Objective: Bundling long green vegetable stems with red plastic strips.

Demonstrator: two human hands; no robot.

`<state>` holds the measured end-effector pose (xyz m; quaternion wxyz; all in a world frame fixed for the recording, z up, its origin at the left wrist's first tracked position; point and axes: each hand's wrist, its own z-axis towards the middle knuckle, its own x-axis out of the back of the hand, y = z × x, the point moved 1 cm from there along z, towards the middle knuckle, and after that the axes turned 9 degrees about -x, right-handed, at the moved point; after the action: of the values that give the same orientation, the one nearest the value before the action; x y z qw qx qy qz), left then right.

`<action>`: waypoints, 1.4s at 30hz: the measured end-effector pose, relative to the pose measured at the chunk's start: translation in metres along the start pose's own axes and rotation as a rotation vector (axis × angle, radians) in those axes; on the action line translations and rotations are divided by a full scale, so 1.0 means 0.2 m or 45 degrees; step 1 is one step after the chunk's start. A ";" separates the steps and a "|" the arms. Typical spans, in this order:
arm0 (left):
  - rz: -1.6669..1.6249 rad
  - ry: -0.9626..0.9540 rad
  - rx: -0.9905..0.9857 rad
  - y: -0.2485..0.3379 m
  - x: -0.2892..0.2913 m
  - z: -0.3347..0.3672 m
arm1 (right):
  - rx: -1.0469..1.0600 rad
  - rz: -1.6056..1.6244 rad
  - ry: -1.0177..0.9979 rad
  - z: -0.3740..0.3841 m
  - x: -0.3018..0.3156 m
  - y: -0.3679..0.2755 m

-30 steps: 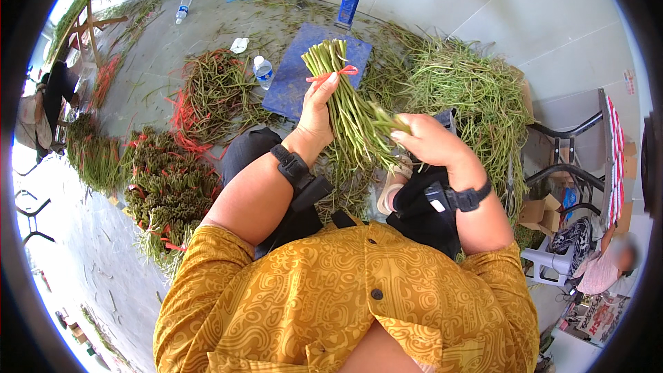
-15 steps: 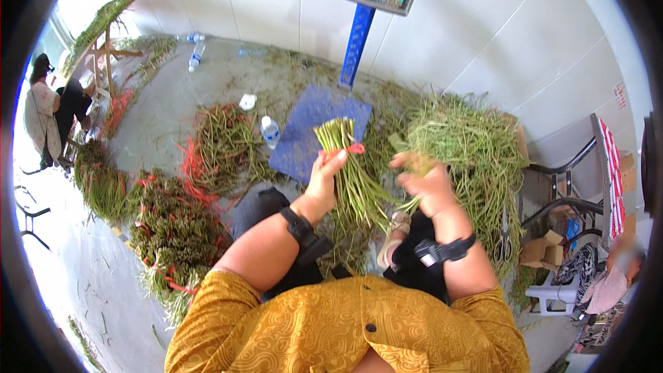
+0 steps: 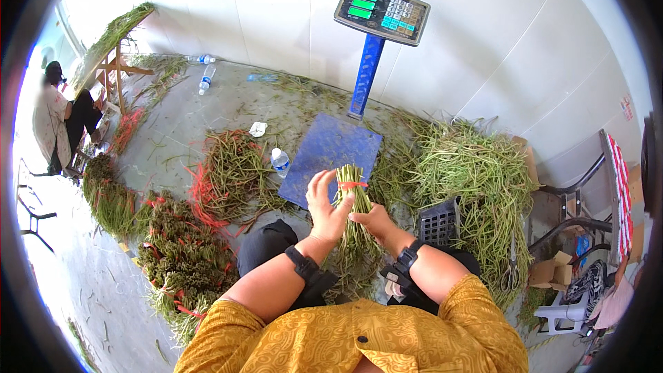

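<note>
A bundle of thin green stems (image 3: 356,229), with pale cut ends at the top, stands nearly upright between my hands, low over the near edge of the blue scale platform (image 3: 331,141). Around its upper part runs a red tie (image 3: 353,184). My left hand (image 3: 327,208) is cupped along the bundle's left side, thumb on the stems and curved fingertips near the tie. Lower down, my right hand (image 3: 376,224) grips the right side, its thumb across the stems; its other fingers are mostly hidden.
A display head (image 3: 382,12) tops the scale's blue post. Loose stems (image 3: 476,179) heap at right by a black plastic crate (image 3: 439,221) and scissors (image 3: 511,273). Tied bundles (image 3: 186,249), another stem pile (image 3: 238,173) and a water bottle (image 3: 280,162) lie left. A person (image 3: 52,117) sits far left.
My right hand has moved left onto the bundle. The bundle has turned more upright and sits lower in the picture. A black crate now shows at right, and the whole view has shifted.
</note>
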<state>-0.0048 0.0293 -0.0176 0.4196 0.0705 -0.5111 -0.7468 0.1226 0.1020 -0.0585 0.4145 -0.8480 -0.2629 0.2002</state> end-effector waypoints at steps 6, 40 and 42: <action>-0.046 -0.226 0.018 0.02 -0.03 0.00 | 0.010 0.186 -0.015 0.32 0.05 -0.03; -0.110 -0.462 0.083 -0.08 -0.07 0.19 | -0.308 0.006 0.043 0.36 0.21 0.08; -0.160 -0.449 0.094 -0.09 -0.07 0.18 | -0.314 0.062 0.032 0.37 0.22 0.10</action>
<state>-0.0245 0.0670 -0.0204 0.2732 -0.0145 -0.5985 -0.7530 0.1199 0.1634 -0.1223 0.3052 -0.9011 -0.2597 0.1656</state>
